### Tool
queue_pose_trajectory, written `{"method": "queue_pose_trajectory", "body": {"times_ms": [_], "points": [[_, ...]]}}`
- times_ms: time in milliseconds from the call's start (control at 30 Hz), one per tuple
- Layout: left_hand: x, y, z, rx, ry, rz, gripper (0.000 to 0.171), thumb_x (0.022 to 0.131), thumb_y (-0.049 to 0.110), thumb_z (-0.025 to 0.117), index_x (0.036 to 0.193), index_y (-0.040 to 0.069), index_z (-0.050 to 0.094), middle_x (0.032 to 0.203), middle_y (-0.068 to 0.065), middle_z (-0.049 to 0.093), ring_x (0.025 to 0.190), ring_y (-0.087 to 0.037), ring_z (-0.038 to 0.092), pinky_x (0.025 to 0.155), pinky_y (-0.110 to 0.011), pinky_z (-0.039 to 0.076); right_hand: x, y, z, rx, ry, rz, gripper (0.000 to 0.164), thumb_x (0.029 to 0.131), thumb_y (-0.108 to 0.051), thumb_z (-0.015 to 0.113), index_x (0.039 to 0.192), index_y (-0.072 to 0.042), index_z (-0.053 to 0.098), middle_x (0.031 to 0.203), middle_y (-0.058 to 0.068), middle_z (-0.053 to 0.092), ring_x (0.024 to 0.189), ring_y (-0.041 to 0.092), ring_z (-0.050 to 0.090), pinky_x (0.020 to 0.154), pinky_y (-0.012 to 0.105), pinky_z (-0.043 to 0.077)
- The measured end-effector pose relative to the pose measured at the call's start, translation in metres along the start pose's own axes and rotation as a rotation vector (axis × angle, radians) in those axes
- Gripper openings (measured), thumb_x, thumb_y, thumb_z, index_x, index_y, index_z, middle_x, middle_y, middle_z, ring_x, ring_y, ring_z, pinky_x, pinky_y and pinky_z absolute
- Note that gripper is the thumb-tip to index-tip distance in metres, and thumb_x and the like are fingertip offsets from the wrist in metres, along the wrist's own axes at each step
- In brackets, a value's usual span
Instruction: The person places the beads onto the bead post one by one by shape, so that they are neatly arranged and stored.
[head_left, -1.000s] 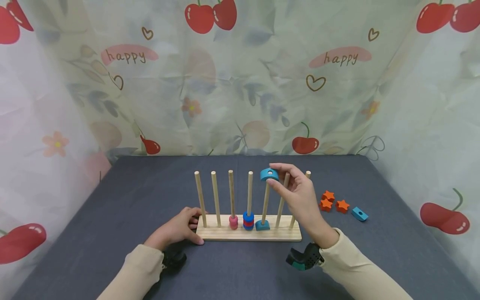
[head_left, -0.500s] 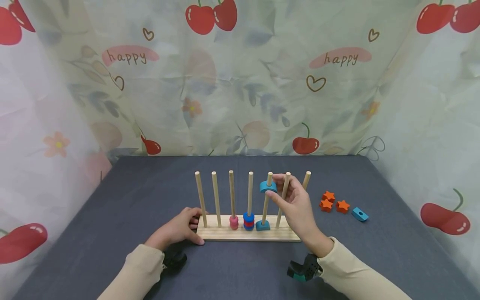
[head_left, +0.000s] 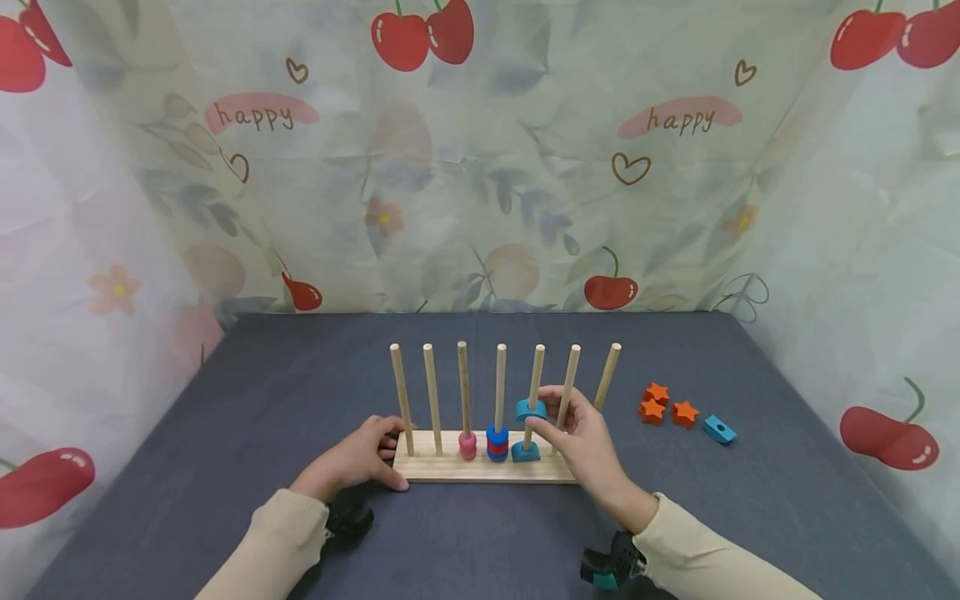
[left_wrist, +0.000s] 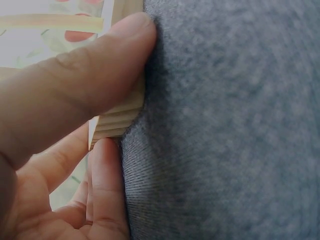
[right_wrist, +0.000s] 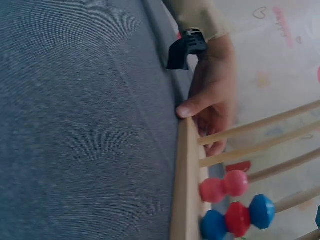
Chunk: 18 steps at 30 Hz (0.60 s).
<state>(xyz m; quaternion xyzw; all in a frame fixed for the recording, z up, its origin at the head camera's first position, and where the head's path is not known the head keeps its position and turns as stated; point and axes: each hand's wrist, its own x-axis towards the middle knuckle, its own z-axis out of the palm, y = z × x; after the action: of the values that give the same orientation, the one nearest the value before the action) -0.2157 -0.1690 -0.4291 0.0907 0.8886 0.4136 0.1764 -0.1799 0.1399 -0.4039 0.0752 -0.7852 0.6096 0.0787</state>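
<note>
A wooden peg rack (head_left: 487,473) with a row of upright pegs stands on the table. My left hand (head_left: 358,457) grips its left end; in the left wrist view the thumb (left_wrist: 100,65) lies over the front edge and fingers touch the end. Between thumb and fingers, my right hand (head_left: 588,446) pinches a blue half-round block (head_left: 531,410), threaded partway down the fifth peg from the left. Below it, another blue half-round block (head_left: 526,452) sits at that peg's foot. Pink beads (head_left: 468,446) are on the third peg, blue and red beads (head_left: 497,443) on the fourth.
Right of the rack lie several orange star beads (head_left: 652,412) and one more blue block (head_left: 720,429). A dark cloth (head_left: 300,367) covers the table. Behind it hangs a printed curtain (head_left: 480,208).
My right hand has lowered the blue half-round block from the top of the fifth peg to about halfway down it. The left hand keeps its place on the rack.
</note>
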Motion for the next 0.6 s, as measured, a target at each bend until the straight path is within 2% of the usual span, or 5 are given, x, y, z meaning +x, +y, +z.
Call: {"method": "queue_pose_trajectory", "body": {"times_ms": [300, 600], "points": [[0.001, -0.001, 0.0, -0.003, 0.006, -0.009, 0.075, 0.06, 0.005, 0.091, 0.125, 0.005, 0.056, 0.118, -0.014, 0.045, 0.112, -0.028, 0.053, 0.096, -0.042, 0.05, -0.005, 0.021, 0.005, -0.037, -0.04, 0.108, 0.029, 0.084, -0.008, 0.074, 0.111, -0.004, 0.061, 0.107, 0.009, 0.064, 0.099, 0.02, 0.057, 0.097, 0.041, 0.044], [0.0, 0.0, 0.0, -0.015, 0.008, -0.005, 0.073, 0.059, 0.002, 0.091, 0.124, 0.006, 0.057, 0.117, -0.014, 0.045, 0.112, -0.029, 0.052, 0.095, -0.042, 0.05, -0.003, 0.033, 0.008, -0.053, -0.048, 0.137, 0.025, 0.084, -0.003, 0.073, 0.106, -0.005, 0.062, 0.103, 0.007, 0.065, 0.098, 0.019, 0.058, 0.093, 0.036, 0.046]]}}
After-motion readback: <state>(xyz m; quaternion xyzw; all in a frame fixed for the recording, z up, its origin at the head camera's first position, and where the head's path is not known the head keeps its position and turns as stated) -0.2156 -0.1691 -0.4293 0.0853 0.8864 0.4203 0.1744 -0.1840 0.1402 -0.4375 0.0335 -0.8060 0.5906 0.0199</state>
